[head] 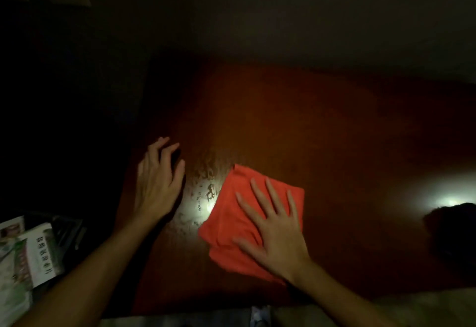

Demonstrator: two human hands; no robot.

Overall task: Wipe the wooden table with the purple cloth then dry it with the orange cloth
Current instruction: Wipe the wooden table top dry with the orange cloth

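The room is dark and a light shines on the reddish wooden table [322, 125]. A folded orange cloth [231, 213] lies on the table's near middle. My right hand [273, 228] lies flat on top of the cloth with its fingers spread, pressing it down. My left hand [157, 179] rests palm-down on the table's left edge, fingers apart and holding nothing. Wet droplets and streaks [206, 190] glisten on the wood between my two hands. No purple cloth is visible.
Printed packets and papers [28, 254] lie beside the table at the lower left. A dark rounded object [453, 231] sits at the right edge next to a bright glare. The table's left side drops into darkness.
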